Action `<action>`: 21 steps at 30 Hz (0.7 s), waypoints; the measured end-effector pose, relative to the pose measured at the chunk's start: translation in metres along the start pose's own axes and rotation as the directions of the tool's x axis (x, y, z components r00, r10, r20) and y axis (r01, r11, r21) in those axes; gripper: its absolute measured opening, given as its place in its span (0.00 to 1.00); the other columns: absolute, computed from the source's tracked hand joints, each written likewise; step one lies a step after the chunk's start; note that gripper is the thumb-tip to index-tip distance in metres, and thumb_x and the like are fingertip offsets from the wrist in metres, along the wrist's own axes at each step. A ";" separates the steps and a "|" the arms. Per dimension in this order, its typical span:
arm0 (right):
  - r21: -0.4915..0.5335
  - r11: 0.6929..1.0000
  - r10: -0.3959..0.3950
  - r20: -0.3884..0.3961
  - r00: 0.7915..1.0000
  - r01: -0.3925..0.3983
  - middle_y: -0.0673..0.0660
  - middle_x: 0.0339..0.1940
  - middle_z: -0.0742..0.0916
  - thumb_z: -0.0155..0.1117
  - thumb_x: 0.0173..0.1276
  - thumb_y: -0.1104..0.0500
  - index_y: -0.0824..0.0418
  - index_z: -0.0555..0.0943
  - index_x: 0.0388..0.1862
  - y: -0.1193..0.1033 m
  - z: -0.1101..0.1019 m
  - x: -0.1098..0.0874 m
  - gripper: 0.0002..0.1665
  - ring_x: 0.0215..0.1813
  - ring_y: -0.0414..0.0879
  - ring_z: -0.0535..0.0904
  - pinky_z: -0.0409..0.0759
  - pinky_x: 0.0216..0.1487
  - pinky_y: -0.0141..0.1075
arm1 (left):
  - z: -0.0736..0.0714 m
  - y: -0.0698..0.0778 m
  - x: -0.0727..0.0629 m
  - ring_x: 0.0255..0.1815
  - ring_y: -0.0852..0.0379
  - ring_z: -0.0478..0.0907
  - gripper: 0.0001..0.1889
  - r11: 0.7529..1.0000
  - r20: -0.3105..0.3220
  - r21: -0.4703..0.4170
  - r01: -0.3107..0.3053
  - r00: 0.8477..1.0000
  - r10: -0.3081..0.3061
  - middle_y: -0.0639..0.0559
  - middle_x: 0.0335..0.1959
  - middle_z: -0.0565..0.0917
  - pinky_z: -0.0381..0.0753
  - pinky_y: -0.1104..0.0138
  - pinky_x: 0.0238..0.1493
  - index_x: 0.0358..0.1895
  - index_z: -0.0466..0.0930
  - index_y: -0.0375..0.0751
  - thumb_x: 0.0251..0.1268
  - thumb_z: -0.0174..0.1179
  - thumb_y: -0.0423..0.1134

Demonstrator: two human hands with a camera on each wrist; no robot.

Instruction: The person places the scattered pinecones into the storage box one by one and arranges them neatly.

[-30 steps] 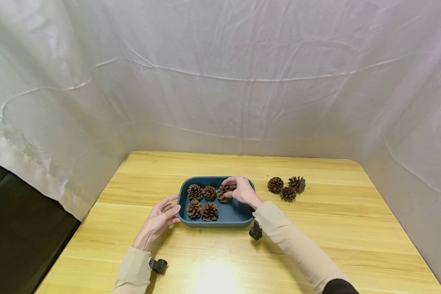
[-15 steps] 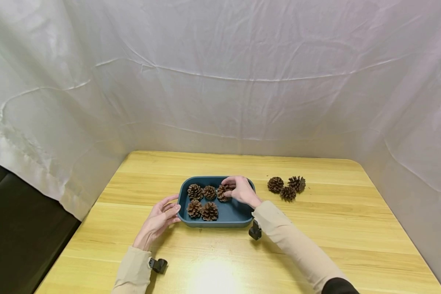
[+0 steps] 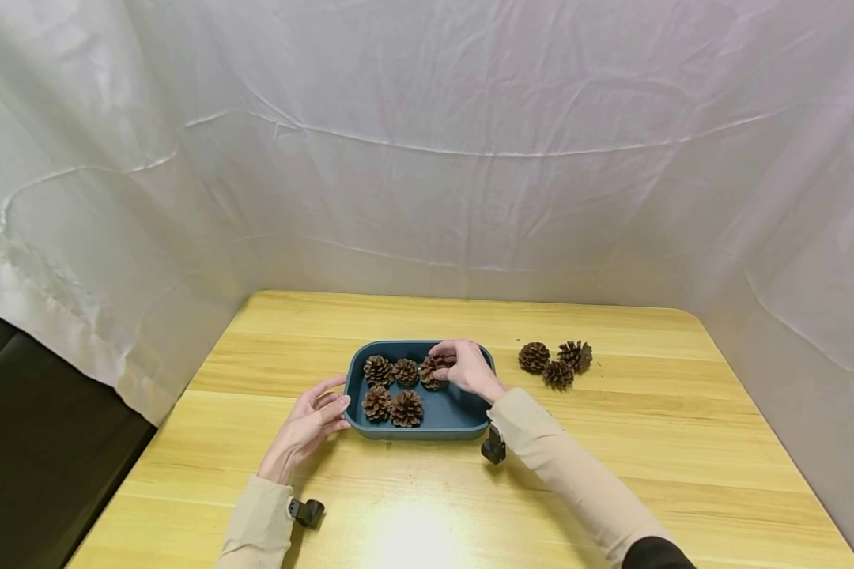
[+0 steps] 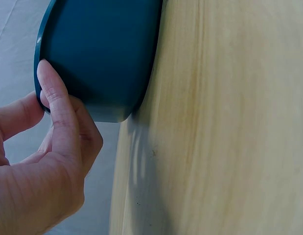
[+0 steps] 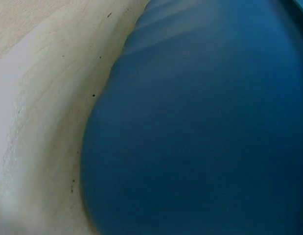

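Observation:
A dark blue rectangular tray lies on the wooden table, with several brown pine cones grouped in its left and middle part. Its left end rim is pinched by my left hand; in the left wrist view the fingers and thumb of that hand meet at the edge of the tray. My right hand reaches over into the tray and holds a pine cone with thumb and fingers, near the back middle. Only the tray's outer wall fills the right wrist view; the hand is hidden there.
Three more pine cones sit close together on the table, right of the tray. Pale curtains hang behind and beside the table. A dark surface shows at the left.

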State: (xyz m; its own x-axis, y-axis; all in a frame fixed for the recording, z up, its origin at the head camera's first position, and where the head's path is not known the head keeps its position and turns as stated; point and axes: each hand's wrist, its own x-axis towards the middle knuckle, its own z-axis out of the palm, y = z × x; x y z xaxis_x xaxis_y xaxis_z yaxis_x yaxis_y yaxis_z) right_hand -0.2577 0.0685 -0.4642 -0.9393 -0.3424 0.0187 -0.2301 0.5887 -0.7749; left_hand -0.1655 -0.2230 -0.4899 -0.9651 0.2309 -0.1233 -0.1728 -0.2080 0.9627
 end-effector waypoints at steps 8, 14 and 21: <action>0.014 1.000 -0.009 0.012 1.000 0.009 0.60 0.55 0.88 0.74 0.62 0.66 0.61 0.84 0.55 0.001 0.000 -0.001 0.21 0.59 0.57 0.83 0.83 0.63 0.50 | 0.003 0.005 0.000 0.32 0.65 0.78 0.32 0.997 -0.049 0.024 0.070 0.996 -0.069 0.53 0.42 0.77 0.86 0.76 0.36 0.77 0.50 0.26 0.75 0.53 0.28; 0.028 0.999 -0.016 0.005 1.000 0.016 0.62 0.58 0.87 0.73 0.62 0.67 0.61 0.84 0.56 0.001 -0.001 -0.002 0.22 0.63 0.59 0.81 0.81 0.66 0.51 | 0.006 0.007 -0.001 0.31 0.65 0.78 0.32 0.996 -0.073 0.021 0.084 0.994 -0.082 0.53 0.42 0.76 0.86 0.76 0.35 0.77 0.50 0.27 0.75 0.52 0.27; 0.070 0.998 -0.004 -0.023 1.000 0.005 0.62 0.60 0.86 0.73 0.61 0.68 0.62 0.84 0.57 0.000 -0.005 -0.005 0.24 0.64 0.59 0.81 0.81 0.67 0.50 | 0.004 0.007 -0.001 0.32 0.65 0.77 0.32 0.996 -0.058 0.028 0.085 0.995 -0.083 0.54 0.43 0.76 0.86 0.76 0.36 0.77 0.50 0.27 0.76 0.52 0.28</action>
State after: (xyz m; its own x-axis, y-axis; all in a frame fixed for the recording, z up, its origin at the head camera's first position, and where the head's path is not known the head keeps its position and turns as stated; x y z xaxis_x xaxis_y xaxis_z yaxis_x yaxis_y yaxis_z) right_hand -0.2539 0.0735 -0.4610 -0.9440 -0.3281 0.0360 -0.2167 0.5338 -0.8173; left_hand -0.1653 -0.2205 -0.4820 -0.9571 0.1919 -0.2170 -0.2488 -0.1612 0.9550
